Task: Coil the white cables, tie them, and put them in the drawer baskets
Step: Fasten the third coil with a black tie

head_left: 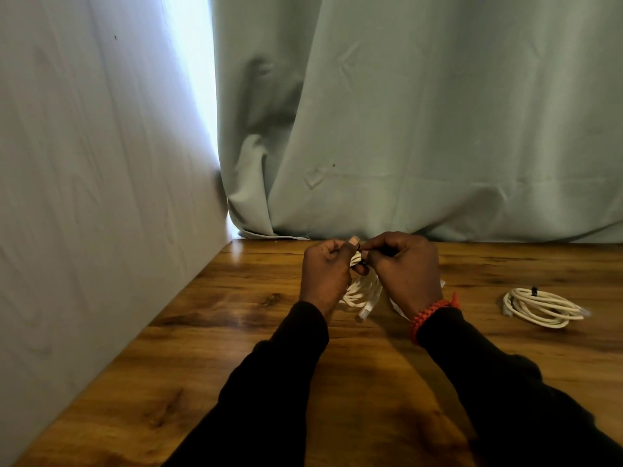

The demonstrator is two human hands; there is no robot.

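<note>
White cable coil (362, 291) hangs beneath both hands' fingers (374, 252), which pinch its black tie (363, 256) (another tied coil (542, 306) lies well right).

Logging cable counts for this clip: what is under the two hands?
A coiled white cable hangs below the left hand and right hand, a dark tie pinched between them. The hands cover the coil's top and where the tie ends.
</note>
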